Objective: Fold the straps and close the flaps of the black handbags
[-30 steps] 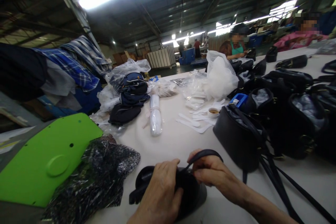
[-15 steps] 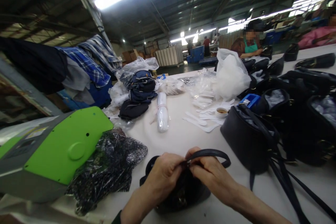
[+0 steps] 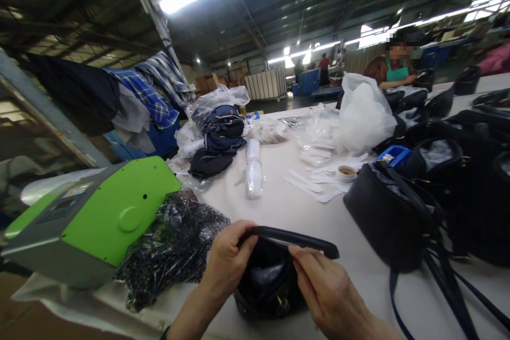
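Observation:
A small black handbag stands on the white table in front of me, its mouth open towards me and clear plastic showing inside. Its black handle stretches across the top. My left hand is closed around the handle's left end, thumb and fingers pinched. With fingers pressed together, my right hand pinches the bag's upper edge just under the handle's right part. What lies between those right fingertips is partly hidden. Gold-coloured hardware shows low on the bag's front.
A green and grey machine stands left, crumpled dark plastic beside it. A wrapped white roll, white strips and a round tub lie ahead. Several black handbags crowd the right. A co-worker sits beyond.
My hands have moved apart from the middle of the bag, the left one to the handle's left end. The bag's mouth now shows. The view has turned slightly left.

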{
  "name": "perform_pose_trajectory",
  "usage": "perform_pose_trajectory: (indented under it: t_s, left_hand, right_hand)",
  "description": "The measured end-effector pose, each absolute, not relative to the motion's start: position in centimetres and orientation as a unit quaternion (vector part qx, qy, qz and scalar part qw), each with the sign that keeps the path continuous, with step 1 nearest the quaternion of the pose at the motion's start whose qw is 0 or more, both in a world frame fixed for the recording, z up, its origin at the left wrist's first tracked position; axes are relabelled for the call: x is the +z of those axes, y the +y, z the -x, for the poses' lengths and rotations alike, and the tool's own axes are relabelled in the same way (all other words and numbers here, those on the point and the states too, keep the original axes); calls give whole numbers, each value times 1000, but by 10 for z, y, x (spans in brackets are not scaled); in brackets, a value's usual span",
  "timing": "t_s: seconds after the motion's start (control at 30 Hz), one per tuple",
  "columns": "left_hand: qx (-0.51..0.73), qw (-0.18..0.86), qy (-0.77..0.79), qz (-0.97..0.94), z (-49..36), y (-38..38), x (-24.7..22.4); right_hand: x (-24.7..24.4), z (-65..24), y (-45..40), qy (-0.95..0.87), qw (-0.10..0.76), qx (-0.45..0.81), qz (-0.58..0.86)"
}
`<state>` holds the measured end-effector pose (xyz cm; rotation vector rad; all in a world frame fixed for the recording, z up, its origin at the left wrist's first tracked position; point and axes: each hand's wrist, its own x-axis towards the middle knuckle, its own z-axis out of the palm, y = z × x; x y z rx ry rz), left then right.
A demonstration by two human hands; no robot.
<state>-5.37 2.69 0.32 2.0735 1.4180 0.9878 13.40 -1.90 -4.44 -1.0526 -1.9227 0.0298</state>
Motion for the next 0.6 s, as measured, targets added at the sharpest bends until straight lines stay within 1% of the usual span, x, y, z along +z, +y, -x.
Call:
perform_pose_trajectory:
  t_s: [0.1,0.2,0.3,0.43,0.6]
  left_hand:
    - [376,166,512,-754,60,23,-2]
    - [408,179,488,-751,68,21,-3]
    - [415,229,474,-742,75,21,-2]
    - [397,307,479,-720,78,17,1]
    - [472,409,541,-563,71,16,-4]
  right_hand:
    - [-51,-131,-23,-785,449,22,426]
    - [-62,-128,-25,-787,454,-2,418]
    - [-73,-125,-24,-784,462,-55,411]
    - [-79,-123,-22,-780,472,-79,403]
    - [-72,-121,-22,-760,510,-60,398]
